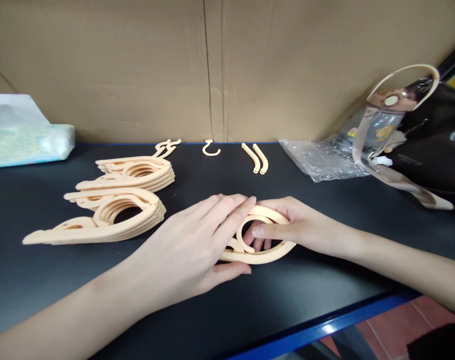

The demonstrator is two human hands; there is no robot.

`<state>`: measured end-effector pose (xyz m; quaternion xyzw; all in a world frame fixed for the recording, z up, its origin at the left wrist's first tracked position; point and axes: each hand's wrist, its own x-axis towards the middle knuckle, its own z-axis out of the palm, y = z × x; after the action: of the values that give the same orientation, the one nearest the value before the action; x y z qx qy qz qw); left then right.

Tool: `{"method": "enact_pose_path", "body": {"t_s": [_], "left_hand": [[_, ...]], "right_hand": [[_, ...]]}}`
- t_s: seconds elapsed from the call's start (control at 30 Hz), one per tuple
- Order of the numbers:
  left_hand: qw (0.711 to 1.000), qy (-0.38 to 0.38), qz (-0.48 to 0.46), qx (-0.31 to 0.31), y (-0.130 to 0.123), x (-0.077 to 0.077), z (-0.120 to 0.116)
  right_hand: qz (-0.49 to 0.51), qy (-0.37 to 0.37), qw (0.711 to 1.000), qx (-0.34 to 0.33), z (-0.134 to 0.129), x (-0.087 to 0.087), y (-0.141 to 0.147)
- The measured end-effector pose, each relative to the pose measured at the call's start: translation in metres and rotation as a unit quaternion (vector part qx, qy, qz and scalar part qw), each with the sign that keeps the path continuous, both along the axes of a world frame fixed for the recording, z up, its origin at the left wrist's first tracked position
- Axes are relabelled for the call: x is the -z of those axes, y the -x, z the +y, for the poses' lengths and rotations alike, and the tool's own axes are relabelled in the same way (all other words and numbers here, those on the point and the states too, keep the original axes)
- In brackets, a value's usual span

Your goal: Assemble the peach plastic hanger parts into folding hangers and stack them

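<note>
Between my two hands is a cream plastic folding hanger (258, 257), folded together, with its round hook curled inside the arms. My left hand (208, 235) covers its left end, fingers over the top and thumb along the near side. At the rounded right end, my right hand (298, 222) grips it, thumb across the opening and fingertips showing through from beneath. To the left lie two stacks of similar folded hangers, a nearer stack (152, 212) and a farther stack (167, 175). The hanger's left end is hidden under my left hand.
Loose cream hooks (211, 152) and two curved arm pieces (260, 159) lie at the back of the black table (212, 175). A tissue pack (32, 145) stands back left. Clear plastic wrap (317, 160), a strapped bottle (385, 120) and a black bag (437, 150) occupy the right.
</note>
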<state>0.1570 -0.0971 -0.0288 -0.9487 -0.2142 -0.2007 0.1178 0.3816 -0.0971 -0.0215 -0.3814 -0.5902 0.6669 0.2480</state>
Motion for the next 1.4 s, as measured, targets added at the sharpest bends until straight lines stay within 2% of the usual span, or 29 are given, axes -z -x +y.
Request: {"method": "enact_pose_path", "body": {"t_s": [0.23, 0.53, 0.87, 1.2, 1.4], "left_hand": [[1.000, 0.009, -0.005, -0.006, 0.001, -0.001, -0.001], [1.000, -0.019, -0.006, 0.008, -0.011, -0.001, -0.008], [1.000, -0.028, 0.001, 0.015, -0.008, 0.001, -0.006], [1.000, -0.011, -0.012, 0.007, -0.010, -0.002, -0.007], [1.000, -0.017, -0.011, 0.010, -0.011, -0.003, -0.009]], "right_hand": [[-0.003, -0.002, 1.000, -0.012, -0.001, -0.003, 0.000], [-0.004, -0.022, 1.000, 0.019, -0.002, 0.003, 0.003], [0.003, -0.017, 0.999, 0.033, -0.001, 0.003, 0.004], [-0.020, -0.037, 0.999, 0.009, -0.001, 0.008, 0.000], [-0.021, -0.039, 0.999, 0.018, -0.003, 0.007, 0.000]]}}
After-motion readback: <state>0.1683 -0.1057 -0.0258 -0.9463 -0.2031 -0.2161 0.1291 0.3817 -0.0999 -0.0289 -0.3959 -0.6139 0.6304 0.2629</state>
